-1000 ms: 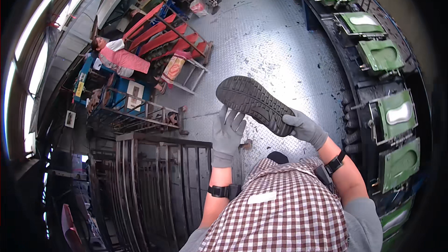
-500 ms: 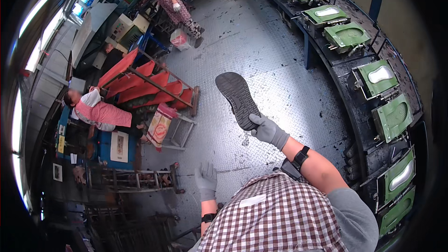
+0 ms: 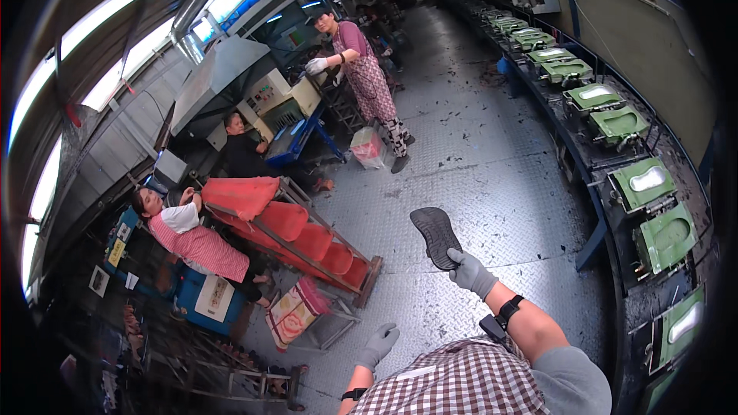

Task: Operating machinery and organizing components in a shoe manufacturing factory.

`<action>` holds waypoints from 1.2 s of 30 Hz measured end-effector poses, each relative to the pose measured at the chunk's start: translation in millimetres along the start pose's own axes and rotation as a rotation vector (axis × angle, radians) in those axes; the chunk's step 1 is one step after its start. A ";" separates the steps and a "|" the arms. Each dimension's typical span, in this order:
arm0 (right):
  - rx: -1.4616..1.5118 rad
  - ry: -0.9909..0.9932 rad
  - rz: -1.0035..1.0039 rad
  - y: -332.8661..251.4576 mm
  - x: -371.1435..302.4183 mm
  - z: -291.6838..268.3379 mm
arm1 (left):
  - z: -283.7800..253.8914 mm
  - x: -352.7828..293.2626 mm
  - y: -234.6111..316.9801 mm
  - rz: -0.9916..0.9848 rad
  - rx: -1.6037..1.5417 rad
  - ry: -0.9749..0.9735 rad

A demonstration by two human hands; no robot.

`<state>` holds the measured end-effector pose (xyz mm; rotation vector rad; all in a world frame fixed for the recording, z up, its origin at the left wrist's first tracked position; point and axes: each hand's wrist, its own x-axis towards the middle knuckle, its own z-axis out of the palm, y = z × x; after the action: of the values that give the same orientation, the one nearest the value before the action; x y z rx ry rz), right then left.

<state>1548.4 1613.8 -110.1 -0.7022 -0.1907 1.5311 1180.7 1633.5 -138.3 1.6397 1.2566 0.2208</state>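
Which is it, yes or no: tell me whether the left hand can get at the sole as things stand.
Probably yes: the left hand seems empty, and nothing visible stands between it and the sole. The right hand grips only the sole's near end, leaving the far end free.

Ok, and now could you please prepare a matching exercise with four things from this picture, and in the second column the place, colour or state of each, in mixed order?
Things:
1. shoe sole
2. left hand
3. foot-shaped moulds
4. hanging panels

Descriptions:
A. green, lined up along the right side
B. holding nothing
C. red, in the left half
D. gripped by the right hand

Right pairs: 1-D, 2-B, 3-A, 4-C.
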 end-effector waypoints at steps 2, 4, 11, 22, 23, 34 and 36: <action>0.034 0.003 0.052 -28.2 66.9 7.3 | -10.6 26.8 1.6 0.094 0.073 0.021; 0.066 0.008 0.094 -55.7 133.7 14.5 | -20.4 44.2 14.6 -0.087 -0.110 0.085; 0.177 -0.197 0.144 -119.9 351.6 57.7 | -69.6 174.5 -157.7 -0.302 0.293 -0.109; 0.303 -0.266 0.102 -226.7 583.2 113.0 | -190.0 440.0 -13.0 -0.311 -0.312 0.151; 0.300 -0.259 0.086 -240.9 604.3 109.8 | -193.5 463.4 36.4 -0.269 -0.382 0.207; 0.176 -0.345 0.017 -358.7 848.3 153.0 | -220.1 613.8 101.2 -0.352 -0.596 0.399; 0.165 -0.381 0.040 -372.3 881.2 164.5 | -214.7 622.2 104.4 -0.485 -0.580 0.452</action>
<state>1835.6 2539.4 -56.4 -0.2802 -0.3327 1.6880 1378.4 2266.2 -207.1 0.7797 1.6906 0.6112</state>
